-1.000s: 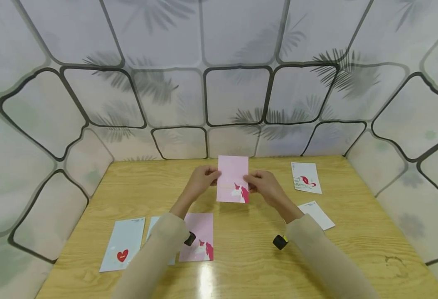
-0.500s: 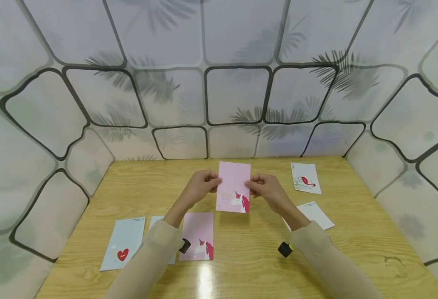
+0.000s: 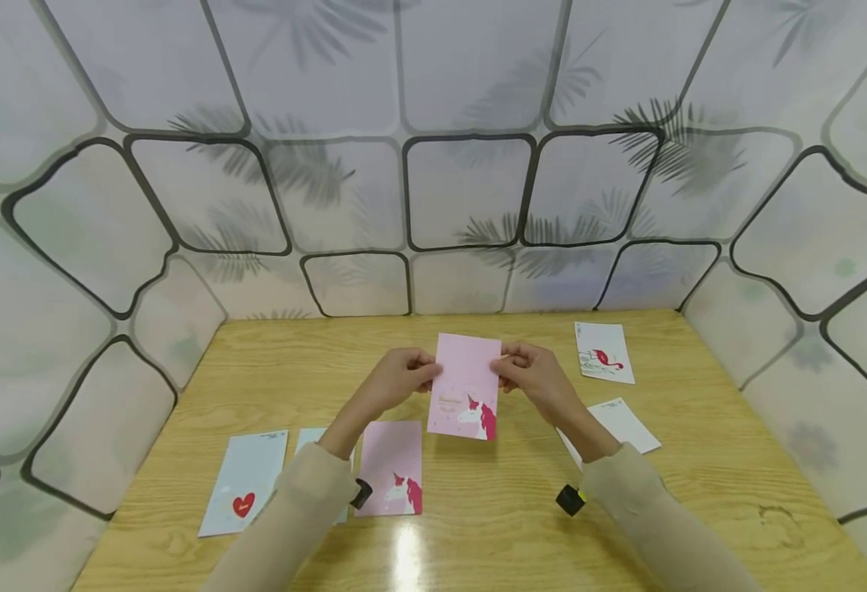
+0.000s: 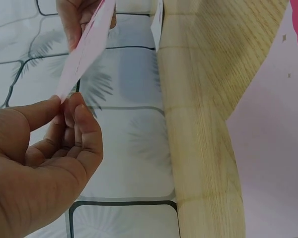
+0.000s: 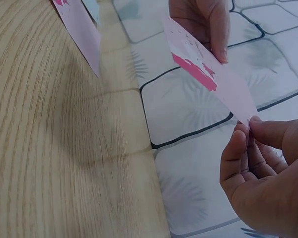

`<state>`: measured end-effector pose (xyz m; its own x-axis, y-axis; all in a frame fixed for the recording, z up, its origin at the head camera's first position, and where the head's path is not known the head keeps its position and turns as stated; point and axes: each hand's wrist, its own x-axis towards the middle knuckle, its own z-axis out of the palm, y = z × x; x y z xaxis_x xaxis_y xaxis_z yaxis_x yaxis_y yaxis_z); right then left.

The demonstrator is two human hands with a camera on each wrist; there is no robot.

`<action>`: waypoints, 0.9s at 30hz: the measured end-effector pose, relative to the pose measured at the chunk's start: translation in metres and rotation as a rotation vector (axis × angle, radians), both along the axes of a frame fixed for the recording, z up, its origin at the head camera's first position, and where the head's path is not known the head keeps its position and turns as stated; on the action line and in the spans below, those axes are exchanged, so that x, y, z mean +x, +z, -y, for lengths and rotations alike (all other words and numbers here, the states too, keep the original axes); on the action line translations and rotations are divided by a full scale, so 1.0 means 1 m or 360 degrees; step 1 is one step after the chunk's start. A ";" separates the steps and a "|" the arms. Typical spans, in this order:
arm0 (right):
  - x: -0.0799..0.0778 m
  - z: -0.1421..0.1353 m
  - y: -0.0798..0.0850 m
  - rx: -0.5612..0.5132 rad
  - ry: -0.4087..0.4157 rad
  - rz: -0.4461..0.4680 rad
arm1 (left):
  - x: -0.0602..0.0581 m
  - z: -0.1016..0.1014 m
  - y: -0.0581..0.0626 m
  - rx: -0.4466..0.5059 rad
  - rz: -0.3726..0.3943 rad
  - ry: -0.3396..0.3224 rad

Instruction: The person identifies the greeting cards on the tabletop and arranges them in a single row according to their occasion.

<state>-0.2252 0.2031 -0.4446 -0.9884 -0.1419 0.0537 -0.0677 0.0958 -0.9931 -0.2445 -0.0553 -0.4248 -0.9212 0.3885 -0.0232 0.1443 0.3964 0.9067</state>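
At the centre of the head view, clear of the table (image 3: 493,526), a pink unicorn card (image 3: 463,370) is held between two hands. The left hand (image 3: 402,378) pinches its nine o'clock edge and the right hand (image 3: 530,376) pinches its three o'clock edge, leaving the printed front turned toward the wearer. Counting from that card, a second unicorn card (image 3: 382,448) lies flat between seven and eight. Past it, toward eight, are a blue card (image 3: 311,436), partly hidden by the left sleeve (image 3: 296,510), and a heart card (image 3: 244,460). Between two and three lies a flamingo card (image 3: 602,335); between three and four, a white card (image 3: 626,423) partly behind the right wrist. As far as I can judge, the picking up is done and the setting down is not; the other cards rest on the table, out of both hands.

From the left wrist, the left thumb and forefinger close on the card's edge, the other fingers loosely curled. The card appears almost edge-on, slanting toward one o'clock.

From the right wrist, the right thumb and fingertips meet on the near corner, at about four o'clock, and the card runs up toward eleven. The left hand grips the far side, though its fingertips are mostly hidden.
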 end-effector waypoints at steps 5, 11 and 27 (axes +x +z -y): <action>0.002 -0.001 0.000 0.0041 -0.0003 -0.0050 | 0.001 0.001 0.003 0.0022 0.0003 -0.0021; 0.003 -0.004 -0.002 0.0040 0.0078 -0.0116 | 0.000 0.000 0.006 0.0130 -0.0042 -0.0015; 0.014 -0.007 -0.007 0.0131 0.0109 -0.0061 | 0.005 -0.006 0.001 0.0098 -0.0169 0.0085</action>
